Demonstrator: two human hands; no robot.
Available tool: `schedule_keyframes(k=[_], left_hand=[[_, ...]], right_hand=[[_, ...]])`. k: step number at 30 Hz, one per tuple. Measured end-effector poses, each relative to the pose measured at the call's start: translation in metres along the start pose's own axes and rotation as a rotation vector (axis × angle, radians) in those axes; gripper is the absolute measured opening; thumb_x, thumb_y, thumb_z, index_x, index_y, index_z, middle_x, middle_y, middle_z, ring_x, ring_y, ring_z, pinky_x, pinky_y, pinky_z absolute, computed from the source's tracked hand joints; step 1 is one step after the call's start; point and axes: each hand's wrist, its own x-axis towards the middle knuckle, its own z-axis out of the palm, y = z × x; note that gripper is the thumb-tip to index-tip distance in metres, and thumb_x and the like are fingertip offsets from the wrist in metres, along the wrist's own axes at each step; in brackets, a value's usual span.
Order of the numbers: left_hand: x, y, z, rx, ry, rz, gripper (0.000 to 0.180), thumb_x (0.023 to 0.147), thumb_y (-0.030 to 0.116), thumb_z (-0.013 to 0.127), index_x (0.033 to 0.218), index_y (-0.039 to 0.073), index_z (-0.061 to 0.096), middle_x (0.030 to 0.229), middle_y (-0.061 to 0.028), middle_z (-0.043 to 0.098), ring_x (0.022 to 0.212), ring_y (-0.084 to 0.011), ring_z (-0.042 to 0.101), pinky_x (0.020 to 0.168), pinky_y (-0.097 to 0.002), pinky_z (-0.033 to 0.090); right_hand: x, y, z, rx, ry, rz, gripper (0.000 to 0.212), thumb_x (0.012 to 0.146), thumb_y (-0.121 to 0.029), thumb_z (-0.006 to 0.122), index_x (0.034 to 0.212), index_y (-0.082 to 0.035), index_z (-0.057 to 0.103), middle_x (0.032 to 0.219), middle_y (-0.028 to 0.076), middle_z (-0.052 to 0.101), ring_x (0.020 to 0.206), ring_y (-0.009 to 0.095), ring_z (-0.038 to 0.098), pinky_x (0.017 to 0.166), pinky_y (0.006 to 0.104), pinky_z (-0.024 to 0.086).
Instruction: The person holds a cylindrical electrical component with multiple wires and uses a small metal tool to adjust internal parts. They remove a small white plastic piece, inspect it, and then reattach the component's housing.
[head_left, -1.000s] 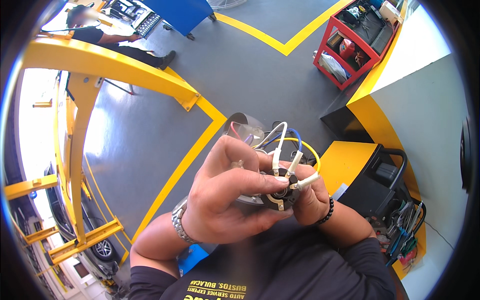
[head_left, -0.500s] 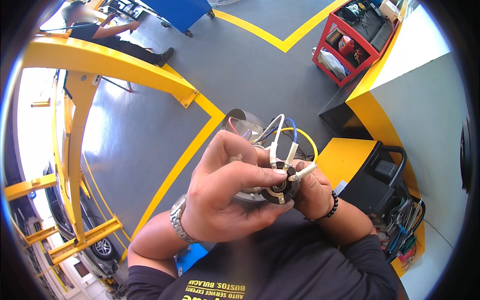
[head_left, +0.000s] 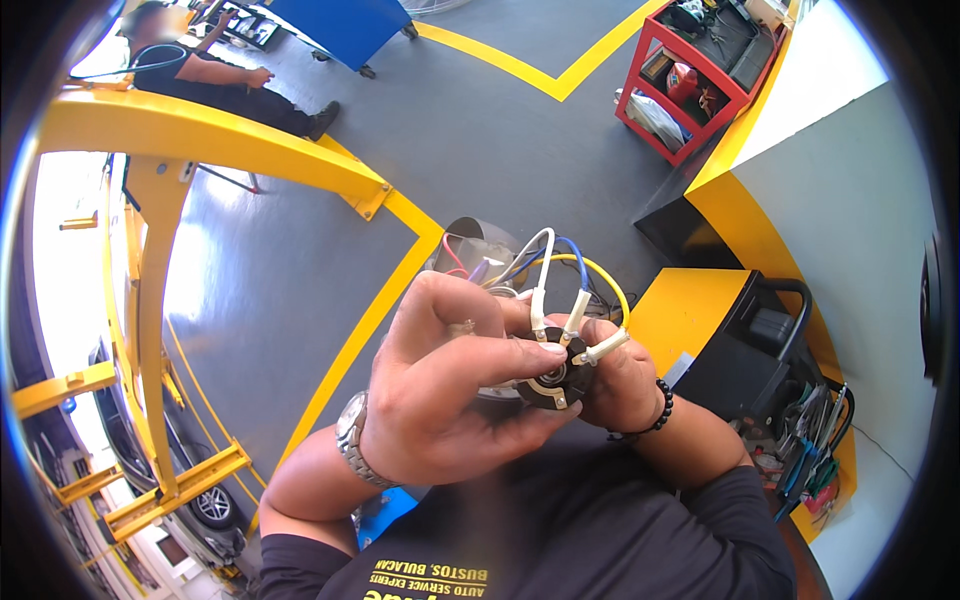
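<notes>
A round black switch-like part with a central metal ring and brass terminals is held in front of my chest. My left hand, with a metal-band watch, is closed on it, thumb pressed on its face and fingers at its lower edge. My right hand, with a black bead bracelet, grips its right side; some fingers are hidden behind. White-sleeved connectors join it to a white wire, a blue wire and a yellow wire. They loop back toward a cylindrical metal housing, largely covered by my hands.
A yellow-topped black cart with hand tools at its side stands close on the right. Farther off are a red tool trolley and a blue cabinet. Yellow lift arms reach in from the left; a person sits beyond them.
The view has shifted slightly, so the background sits a little to the left. Both hands keep their hold on the black part, which has tilted slightly; the wires have swayed a little left.
</notes>
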Motion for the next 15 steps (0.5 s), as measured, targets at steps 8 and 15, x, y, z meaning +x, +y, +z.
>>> schedule_keyframes(k=[8, 15], left_hand=[[-0.003, -0.004, 0.002, -0.031, 0.009, -0.020, 0.050, 0.066, 0.009, 0.094, 0.107, 0.008, 0.066, 0.100, -0.0081, 0.050, 0.095, -0.0205, 0.067, 0.080, -0.0319, 0.057], [-0.004, 0.001, 0.012, 0.206, 0.047, -0.017, 0.047, 0.067, 0.008, 0.091, 0.109, 0.008, 0.068, 0.102, -0.0099, 0.053, 0.096, -0.0216, 0.067, 0.076, -0.0313, 0.055]], right_hand=[[0.000, 0.002, -0.004, 0.045, 0.002, 0.044, 0.052, 0.109, -0.040, 0.035, 0.133, 0.002, 0.054, 0.108, 0.009, 0.064, 0.084, 0.013, 0.060, 0.070, 0.0264, 0.048], [-0.001, 0.005, 0.006, 0.066, -0.023, -0.357, 0.044, 0.102, -0.018, 0.053, 0.139, 0.003, 0.043, 0.134, 0.015, 0.056, 0.126, 0.023, 0.054, 0.108, 0.0411, 0.043]])
